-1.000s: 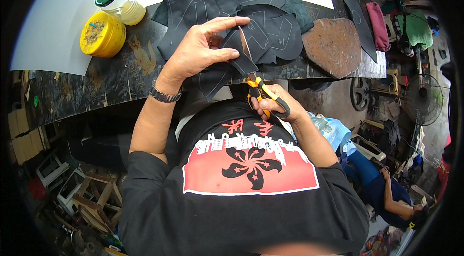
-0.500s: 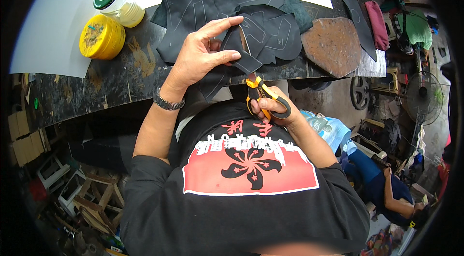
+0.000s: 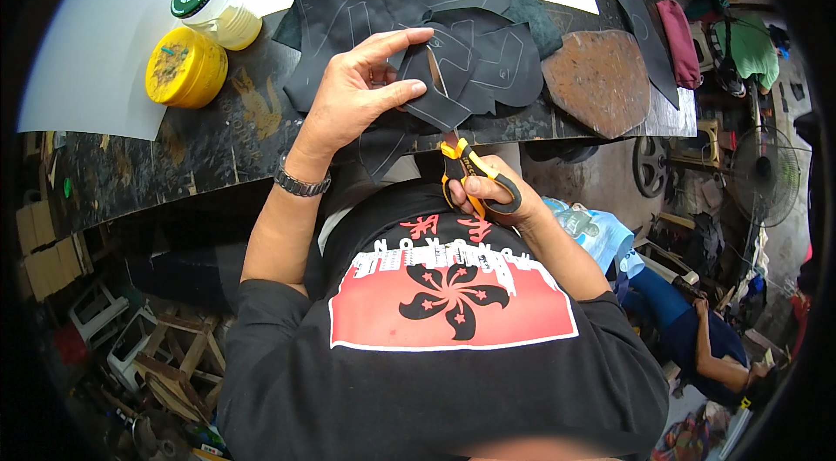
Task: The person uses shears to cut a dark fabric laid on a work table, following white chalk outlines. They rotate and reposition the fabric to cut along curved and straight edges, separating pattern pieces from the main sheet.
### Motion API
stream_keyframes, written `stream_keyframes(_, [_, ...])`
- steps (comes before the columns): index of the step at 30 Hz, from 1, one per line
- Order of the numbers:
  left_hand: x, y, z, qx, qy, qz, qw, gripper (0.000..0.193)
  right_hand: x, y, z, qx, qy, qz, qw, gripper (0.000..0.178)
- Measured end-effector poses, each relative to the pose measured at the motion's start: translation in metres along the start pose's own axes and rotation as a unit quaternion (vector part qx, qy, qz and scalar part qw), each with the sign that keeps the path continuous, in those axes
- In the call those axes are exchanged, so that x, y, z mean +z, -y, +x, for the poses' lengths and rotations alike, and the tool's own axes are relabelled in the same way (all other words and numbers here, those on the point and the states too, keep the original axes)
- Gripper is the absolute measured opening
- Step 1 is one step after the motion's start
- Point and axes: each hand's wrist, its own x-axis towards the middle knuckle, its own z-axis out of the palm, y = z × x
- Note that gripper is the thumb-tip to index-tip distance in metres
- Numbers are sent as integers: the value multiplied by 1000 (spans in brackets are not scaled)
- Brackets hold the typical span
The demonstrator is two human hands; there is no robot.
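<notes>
My left hand (image 3: 353,94) grips a black leather piece (image 3: 434,106) between thumb and fingers, just above the table's near edge. White lines are drawn on the leather, and a pale gap shows along a cut in it. My right hand (image 3: 498,193) is closed round the yellow-and-black handles of a pair of scissors (image 3: 459,163). Their blades point up and away into the cut, partly hidden by the leather. Beyond both hands lies a heap of black leather sheets (image 3: 335,4) with white outlines.
On the dark, stained table (image 3: 239,152) stand a yellow tub (image 3: 185,74) and a green-lidded glass jar (image 3: 228,19), at left. A worn brown board (image 3: 599,82) and a pink pouch (image 3: 679,43) lie right. A fan (image 3: 763,167) and another person (image 3: 710,335) are farther right; a wooden stool (image 3: 178,348) is lower left.
My left hand has shifted slightly left, and the held leather has turned a little with its pale gap wider. The scissors have barely moved in my right hand.
</notes>
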Motion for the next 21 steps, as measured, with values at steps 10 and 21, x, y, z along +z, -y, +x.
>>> stream_keyframes(10, [14,-1,-6,15,-33,-3,999,57,5,-5,3,-24,-10,50,998,36])
stream_keyframes(21, [28,11,-14,26,-100,-76,992,59,9,-4,4,-20,-23,44,999,35])
